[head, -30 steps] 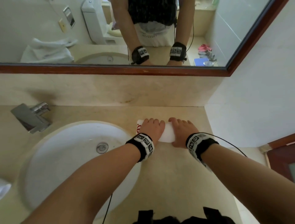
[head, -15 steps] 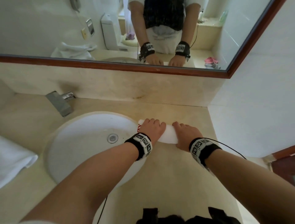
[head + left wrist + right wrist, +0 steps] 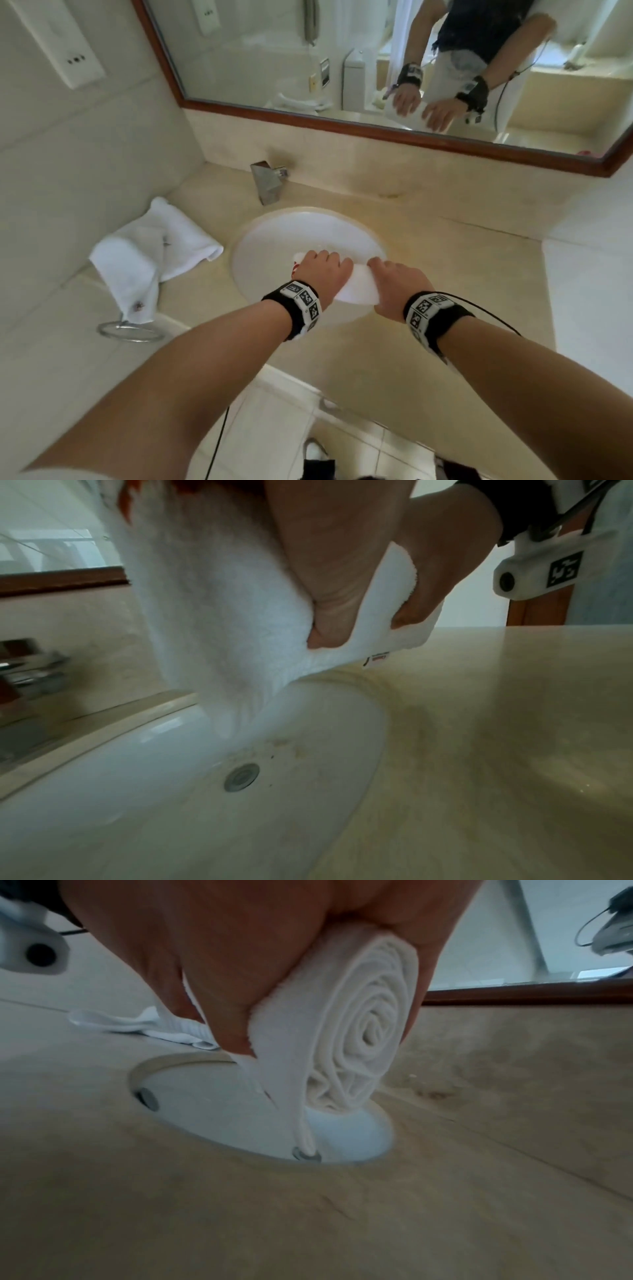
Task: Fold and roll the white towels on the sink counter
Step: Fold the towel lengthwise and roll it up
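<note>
**Bare arms, banded wrists**

Both forearms are bare from the lower edge of the head view up to the wrists. The left hand (image 3: pixel 322 274) and right hand (image 3: pixel 399 284) wear no gloves or rings that can be seen. Each wrist carries a black band (image 3: pixel 284 317) faced with white blocks printed with black square-patterned markers. A thin black cable (image 3: pixel 493 317) loops off the right band toward the right of the frame; another hangs below the left forearm at lower centre. In the left wrist view, upper right, a white camera housing (image 3: pixel 534 574) shows a round dark lens and one marker. The mirror, upper right, reflects a dark top and pale lower garment.
</note>
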The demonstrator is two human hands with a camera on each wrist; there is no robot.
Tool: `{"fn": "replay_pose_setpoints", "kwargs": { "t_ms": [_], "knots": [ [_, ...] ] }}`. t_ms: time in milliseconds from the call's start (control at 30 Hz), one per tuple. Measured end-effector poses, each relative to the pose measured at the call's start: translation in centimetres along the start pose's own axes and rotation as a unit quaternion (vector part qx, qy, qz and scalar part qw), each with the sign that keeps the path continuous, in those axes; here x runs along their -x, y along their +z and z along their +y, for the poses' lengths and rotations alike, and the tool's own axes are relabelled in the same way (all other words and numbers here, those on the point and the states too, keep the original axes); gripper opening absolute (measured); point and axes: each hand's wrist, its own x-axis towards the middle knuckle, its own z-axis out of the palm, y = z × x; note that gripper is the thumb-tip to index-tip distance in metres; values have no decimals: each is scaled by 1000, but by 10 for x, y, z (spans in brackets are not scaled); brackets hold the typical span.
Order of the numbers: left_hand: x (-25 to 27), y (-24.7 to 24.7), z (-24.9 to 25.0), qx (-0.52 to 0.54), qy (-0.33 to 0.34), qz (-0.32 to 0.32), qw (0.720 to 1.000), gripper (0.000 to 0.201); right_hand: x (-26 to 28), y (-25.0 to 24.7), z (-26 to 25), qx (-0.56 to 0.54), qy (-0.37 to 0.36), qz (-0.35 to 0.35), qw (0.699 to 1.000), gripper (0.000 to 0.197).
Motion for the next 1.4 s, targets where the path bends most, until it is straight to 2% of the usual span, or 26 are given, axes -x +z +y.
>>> {"fn": "replay_pose_setpoints", "kwargs": {
  "t_ms": [200,500,600,833,1000,1100,1233,1400],
  "knots": [
    [35,18,-65,11,-33,6,999,51,-34,-11,-66,21,-31,10,999,63],
    [36,70,-214,23,-28,9,999,55,-137,-20,-181,37,-14,4,999,60],
    [27,82,-235,28,-9,0,1000,53,-154,-20,-196,32,2,-7,999,58],
    [-10,85,-281,42,-5,46,998,46,-212,-37,-200,30,1,-6,1000,58],
    [-33,97,-335,59,4,76,995,37,-255,-41,-226,19,19,8,1000,51],
    [-48,113,-370,45,6,114,992,42,-288,-46,-242,35,12,23,999,48],
    [-76,129,-421,64,20,124,990,49,-335,-54,-264,37,39,17,998,52],
    [-119,138,-476,71,19,162,984,37,-403,-65,-278,32,59,31,997,48]
  ]
}}
